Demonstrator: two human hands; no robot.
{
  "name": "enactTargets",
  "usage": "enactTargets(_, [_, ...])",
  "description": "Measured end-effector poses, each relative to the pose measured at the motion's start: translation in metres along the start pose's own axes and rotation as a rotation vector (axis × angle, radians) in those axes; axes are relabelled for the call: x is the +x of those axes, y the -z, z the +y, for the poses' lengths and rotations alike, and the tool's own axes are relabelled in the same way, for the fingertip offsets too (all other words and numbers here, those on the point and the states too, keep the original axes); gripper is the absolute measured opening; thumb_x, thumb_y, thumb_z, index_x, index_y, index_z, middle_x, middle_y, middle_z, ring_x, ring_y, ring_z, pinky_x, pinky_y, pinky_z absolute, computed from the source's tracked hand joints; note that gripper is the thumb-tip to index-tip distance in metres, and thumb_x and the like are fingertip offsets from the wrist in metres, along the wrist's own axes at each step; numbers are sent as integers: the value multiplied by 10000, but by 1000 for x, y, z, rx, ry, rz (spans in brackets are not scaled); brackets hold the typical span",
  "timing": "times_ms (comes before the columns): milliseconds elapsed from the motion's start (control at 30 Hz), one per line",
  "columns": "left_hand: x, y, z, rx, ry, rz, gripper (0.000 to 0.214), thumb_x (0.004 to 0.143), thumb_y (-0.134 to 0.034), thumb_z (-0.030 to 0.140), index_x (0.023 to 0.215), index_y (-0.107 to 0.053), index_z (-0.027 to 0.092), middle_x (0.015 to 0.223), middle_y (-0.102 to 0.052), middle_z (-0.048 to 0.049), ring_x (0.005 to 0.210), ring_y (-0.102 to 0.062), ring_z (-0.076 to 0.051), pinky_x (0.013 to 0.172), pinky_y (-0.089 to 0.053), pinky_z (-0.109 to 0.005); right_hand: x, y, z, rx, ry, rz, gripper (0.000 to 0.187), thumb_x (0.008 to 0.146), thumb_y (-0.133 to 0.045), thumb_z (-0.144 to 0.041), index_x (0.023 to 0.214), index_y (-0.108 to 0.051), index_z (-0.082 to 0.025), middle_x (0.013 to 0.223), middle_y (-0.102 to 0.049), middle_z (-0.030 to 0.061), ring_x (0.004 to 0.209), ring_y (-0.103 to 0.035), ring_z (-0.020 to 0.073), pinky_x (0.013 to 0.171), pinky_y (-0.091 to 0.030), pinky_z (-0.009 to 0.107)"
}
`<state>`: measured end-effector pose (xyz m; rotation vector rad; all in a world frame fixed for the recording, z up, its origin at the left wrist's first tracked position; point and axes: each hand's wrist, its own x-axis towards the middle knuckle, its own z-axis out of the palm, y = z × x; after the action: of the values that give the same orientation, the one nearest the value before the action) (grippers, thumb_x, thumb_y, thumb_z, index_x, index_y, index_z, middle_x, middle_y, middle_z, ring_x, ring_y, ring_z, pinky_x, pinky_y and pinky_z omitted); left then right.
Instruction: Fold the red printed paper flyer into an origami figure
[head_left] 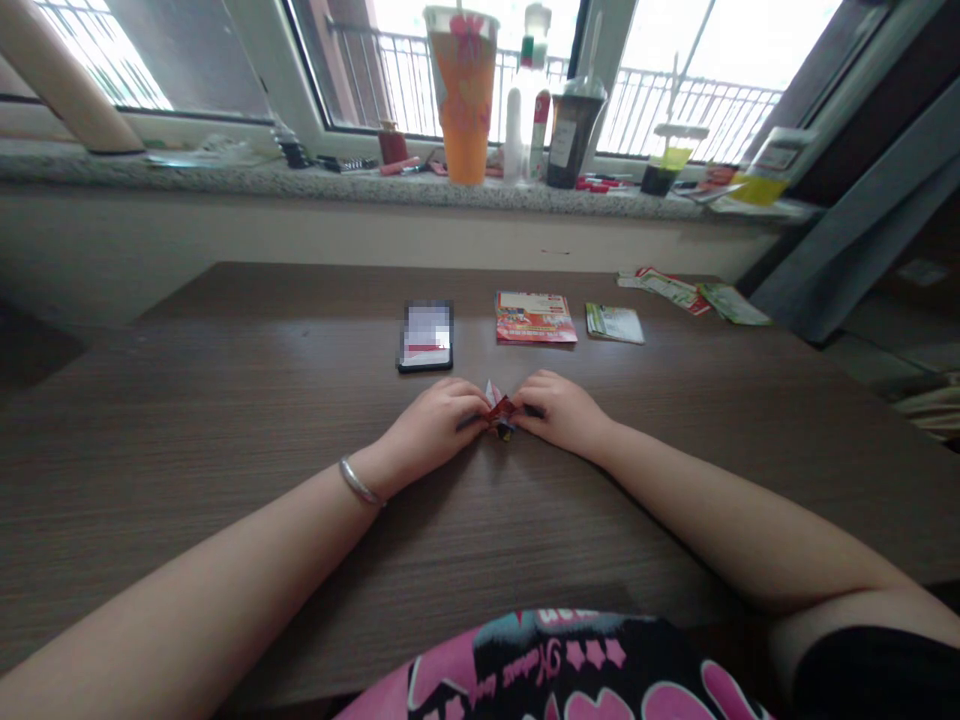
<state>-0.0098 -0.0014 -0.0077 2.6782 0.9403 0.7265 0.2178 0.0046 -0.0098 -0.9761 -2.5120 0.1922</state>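
Between my two hands, just above the table, is a small piece of folded paper (pixel 501 409), red with white and dark patches and a pale point sticking up. My left hand (pixel 439 420), with a silver bracelet at the wrist, pinches its left side between thumb and fingers. From the other side, my right hand (pixel 562 412) pinches the right edge in the same way. The fingertips cover parts of the paper, so its full shape is hard to make out. A dark-framed phone (pixel 426 336) lies just beyond my left hand, its screen blurred.
On the brown wooden table (pixel 225 500), a stack of red printed leaflets (pixel 535 318) and a smaller pale stack of paper (pixel 615 323) lie past my hands. More leaflets (pixel 675 288) spread at the back right. Cups, including a tall orange drink (pixel 465 110), and bottles line the windowsill (pixel 337 185).
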Motion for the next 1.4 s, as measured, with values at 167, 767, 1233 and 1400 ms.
enactTargets(167, [-1,3,-1,58,-18,-18,95,884,-585,206,877,-676,178,968,-680,-57,915,-595,-190,862,-474,-336,-1,1,-1,-100,40,-10,153,911,-544,-286,923,-675,-207,864,-663,43,841,-552,179,723,-396,279])
enactTargets(767, [-3,10,1,160,-69,-110,197,927,-515,222,933,-712,224,950,-671,-54,915,-595,-177,825,-485,-299,-3,7,-3,-84,123,-68,247,869,-529,-152,980,-720,-265,956,-670,38,885,-577,180,788,-445,288])
enactTargets(1233, [-3,14,0,211,-107,-170,214,944,-507,304,955,-704,220,969,-666,-57,918,-611,-172,829,-490,-282,-2,19,-12,-155,114,-140,194,797,-572,-197,919,-719,-232,952,-688,31,848,-586,190,739,-447,295])
enactTargets(1400, [-3,19,-3,91,-86,-189,189,922,-535,282,942,-710,212,1026,-683,-60,966,-622,-173,873,-495,-299,-4,20,-7,-94,130,-137,174,793,-580,-205,890,-724,-226,958,-703,27,867,-605,187,783,-467,299])
